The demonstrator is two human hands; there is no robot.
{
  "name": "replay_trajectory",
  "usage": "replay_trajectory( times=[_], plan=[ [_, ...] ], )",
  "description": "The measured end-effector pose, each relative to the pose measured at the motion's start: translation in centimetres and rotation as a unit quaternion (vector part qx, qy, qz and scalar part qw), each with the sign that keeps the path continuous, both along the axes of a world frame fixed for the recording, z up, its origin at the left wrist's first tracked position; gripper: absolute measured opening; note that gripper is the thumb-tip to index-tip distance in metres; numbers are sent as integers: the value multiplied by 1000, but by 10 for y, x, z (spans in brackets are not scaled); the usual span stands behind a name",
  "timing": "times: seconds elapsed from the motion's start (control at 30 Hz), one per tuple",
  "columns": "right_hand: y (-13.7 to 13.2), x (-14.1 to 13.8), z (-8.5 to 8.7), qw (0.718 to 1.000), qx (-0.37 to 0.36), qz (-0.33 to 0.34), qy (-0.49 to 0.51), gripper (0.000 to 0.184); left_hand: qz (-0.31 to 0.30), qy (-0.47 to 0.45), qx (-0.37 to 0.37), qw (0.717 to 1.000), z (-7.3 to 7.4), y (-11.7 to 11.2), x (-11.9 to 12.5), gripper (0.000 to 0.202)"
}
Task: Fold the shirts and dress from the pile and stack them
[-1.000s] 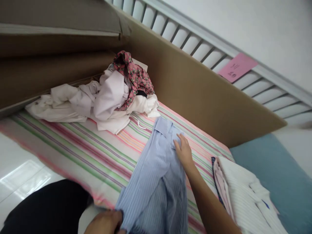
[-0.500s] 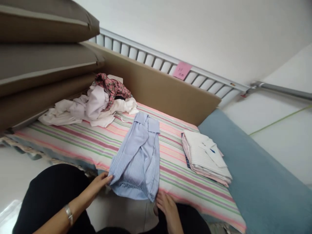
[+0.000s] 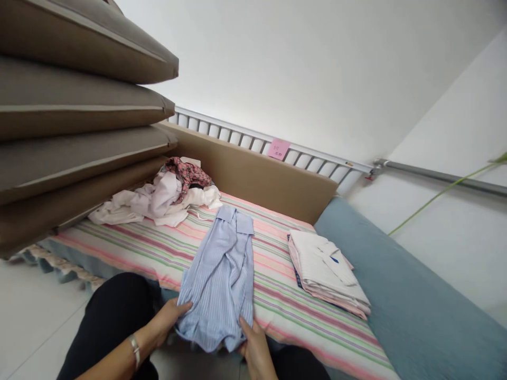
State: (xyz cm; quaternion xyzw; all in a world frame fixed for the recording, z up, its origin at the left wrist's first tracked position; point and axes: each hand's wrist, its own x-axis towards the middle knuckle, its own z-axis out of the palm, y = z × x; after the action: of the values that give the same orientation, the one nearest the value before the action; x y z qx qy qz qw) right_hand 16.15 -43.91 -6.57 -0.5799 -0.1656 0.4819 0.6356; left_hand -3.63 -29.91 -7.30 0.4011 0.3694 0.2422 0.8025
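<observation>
A light blue striped shirt [image 3: 222, 269] lies lengthwise on the striped bedsheet [image 3: 277, 311], its cuffs folded up at the far end and its hem hanging past the bed's front edge. My left hand [image 3: 171, 315], with a silver bracelet at the wrist, pinches the hem's left corner, thumb on top. At the right corner, my right hand [image 3: 253, 340] also grips the hem, its thumb over the cloth and its fingers hidden beneath.
A folded stack of shirts [image 3: 328, 272], white on top, sits to the right. Crumpled clothes [image 3: 162, 192] lie at the back left beside stacked brown cushions [image 3: 87, 105]. A tan board [image 3: 245, 171] and a rail [image 3: 237, 132] line the back. My knees are below.
The view has tilted up. My right hand has closed over the shirt's right hem corner, and the hem is raised and flatter. My left thumb now lies further over the cloth.
</observation>
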Motion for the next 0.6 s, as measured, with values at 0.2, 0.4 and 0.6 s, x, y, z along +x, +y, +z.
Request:
replay_trajectory(
  times=[0.2, 0.4, 0.6],
  plan=[
    [-10, 3, 32, 999, 22, -20, 26, 74, -11, 11, -24, 1000, 41, -11, 2, 60],
    [-34, 6, 35, 994, 7, -105, 8, 109, -44, -6, -43, 998, 75, -43, -11, 52],
    [-74, -1, 52, 986, -12, -73, -151, 60, -74, 21, -93, 993, 88, -78, -41, 52]
  ],
)
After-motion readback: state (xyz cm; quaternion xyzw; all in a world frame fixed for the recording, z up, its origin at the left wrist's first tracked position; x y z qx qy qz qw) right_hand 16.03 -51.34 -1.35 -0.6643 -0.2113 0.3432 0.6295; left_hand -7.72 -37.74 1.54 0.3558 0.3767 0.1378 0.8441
